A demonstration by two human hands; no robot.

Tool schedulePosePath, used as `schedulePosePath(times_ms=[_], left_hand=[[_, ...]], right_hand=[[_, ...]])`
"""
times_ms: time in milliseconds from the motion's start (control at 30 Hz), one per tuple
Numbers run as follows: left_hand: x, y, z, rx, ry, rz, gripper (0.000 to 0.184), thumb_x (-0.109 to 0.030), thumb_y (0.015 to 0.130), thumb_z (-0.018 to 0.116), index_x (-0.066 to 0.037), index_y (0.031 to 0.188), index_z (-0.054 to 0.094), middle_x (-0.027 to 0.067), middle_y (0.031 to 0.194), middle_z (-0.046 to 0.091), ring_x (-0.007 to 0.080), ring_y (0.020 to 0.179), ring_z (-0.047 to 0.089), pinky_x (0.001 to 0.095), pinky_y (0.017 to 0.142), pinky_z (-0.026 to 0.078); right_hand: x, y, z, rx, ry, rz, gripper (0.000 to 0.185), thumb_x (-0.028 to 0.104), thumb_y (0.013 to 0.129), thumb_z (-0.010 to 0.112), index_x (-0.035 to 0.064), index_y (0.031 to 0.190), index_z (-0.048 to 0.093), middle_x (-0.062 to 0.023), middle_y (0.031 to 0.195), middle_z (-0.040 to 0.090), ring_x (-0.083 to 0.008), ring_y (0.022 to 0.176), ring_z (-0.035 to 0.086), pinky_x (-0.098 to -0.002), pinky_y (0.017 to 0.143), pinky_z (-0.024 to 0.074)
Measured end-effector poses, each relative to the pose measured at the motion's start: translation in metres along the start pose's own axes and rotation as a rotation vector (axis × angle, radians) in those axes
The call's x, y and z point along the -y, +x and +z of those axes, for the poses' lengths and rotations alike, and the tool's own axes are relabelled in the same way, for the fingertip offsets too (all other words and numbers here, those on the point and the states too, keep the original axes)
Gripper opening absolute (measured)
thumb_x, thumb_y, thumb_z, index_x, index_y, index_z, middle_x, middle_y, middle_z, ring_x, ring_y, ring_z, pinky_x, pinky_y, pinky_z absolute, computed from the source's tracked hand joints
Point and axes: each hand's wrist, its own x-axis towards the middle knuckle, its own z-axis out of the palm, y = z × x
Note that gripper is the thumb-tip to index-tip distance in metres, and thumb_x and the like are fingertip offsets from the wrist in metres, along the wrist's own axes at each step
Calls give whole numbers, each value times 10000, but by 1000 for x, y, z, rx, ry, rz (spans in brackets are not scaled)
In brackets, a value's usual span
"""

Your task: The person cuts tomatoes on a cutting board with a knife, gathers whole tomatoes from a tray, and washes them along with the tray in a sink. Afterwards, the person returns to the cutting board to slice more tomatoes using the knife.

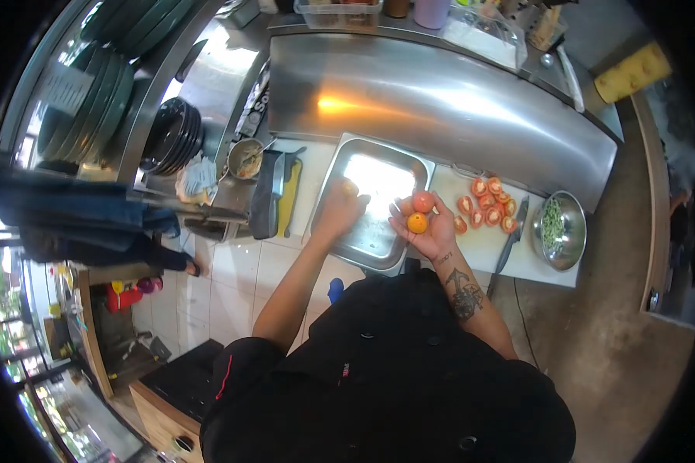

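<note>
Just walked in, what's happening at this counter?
Someone's right hand cradles a red tomato and an orange one above a steel tray. The left hand is blurred over it. To the right, cut tomatoes and a knife lie on a white board, beside a bowl of greens.

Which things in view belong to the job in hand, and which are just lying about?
In the job, it seems:
red tomato, orange tomato, both in the right hand
cut tomatoes
metal tray
knife

Probably just lying about:
black bowls
small pot

Can't tell: bowl of chopped greens.
</note>
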Motion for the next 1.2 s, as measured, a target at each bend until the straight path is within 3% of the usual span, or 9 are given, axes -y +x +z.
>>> schedulePosePath(times_ms=[67,267,400,600,900,967,1000,1067,1200], left_hand=[[-37,-23,-19,-54,-120,90,600,-346,880,777,-109,1384,553,268,1364,568,472,1171,661,563,956,561],[-195,-126,8,-329,211,86,568,-336,917,748,-119,1400,542,258,1279,547,474,1075,643,566,831,593],[-193,-134,39,-527,318,57,530,-342,952,706,-139,1418,555,255,1272,591,452,1138,615,558,852,573],[-183,-134,59,-640,526,101,699,-343,924,748,-98,1529,498,284,1391,515,475,1212,569,550,963,528],[-190,-117,88,-935,178,0,635,-279,933,717,-39,1486,521,287,1379,521,506,1298,478,654,1073,378],[-190,-113,92,-992,131,-57,655,-296,958,681,-92,1546,476,283,1599,370,502,1530,309,717,1198,220],[-188,-110,91,-999,133,-58,655,-296,958,681,-92,1546,476,283,1599,370,502,1530,309,717,1198,220],[-183,-107,92,-995,340,-82,540,-222,928,706,-15,1402,552,244,1295,575,468,1240,534,588,1048,417],[-183,-101,80,-804,-6,-77,587,-204,932,719,-29,1464,545,253,1484,515,506,1475,408,695,1206,233]], right_hand=[[-5,3,16,-28,-56,11,478,545,1113,485,152,1363,594,-197,1475,604,-417,1372,584,-628,1154,465],[-29,34,3,26,-139,116,573,580,1127,429,92,1374,602,-170,1474,605,-386,1380,582,-606,1180,463],[-32,12,20,171,-181,192,585,603,1119,428,103,1370,602,-164,1460,602,-386,1367,574,-602,1169,461],[-41,8,30,368,-221,242,604,637,1108,426,119,1364,600,-154,1441,597,-386,1348,562,-595,1151,458],[-38,24,19,397,-109,503,552,638,1092,468,151,1299,625,-145,1408,602,-377,1295,581,-583,1097,477],[-39,20,32,434,-126,481,526,615,1092,489,143,1270,637,-150,1373,632,-365,1253,617,-569,1080,502],[-38,9,46,310,-179,443,539,611,1095,484,128,1275,643,-136,1299,674,-326,1176,659,-522,1027,541],[-34,-3,61,175,-238,392,548,602,1096,486,112,1278,652,-122,1219,718,-287,1095,705,-472,971,583],[-33,41,16,221,-149,341,529,584,1090,514,108,1268,659,-121,1194,726,-283,1073,715,-458,958,593]])
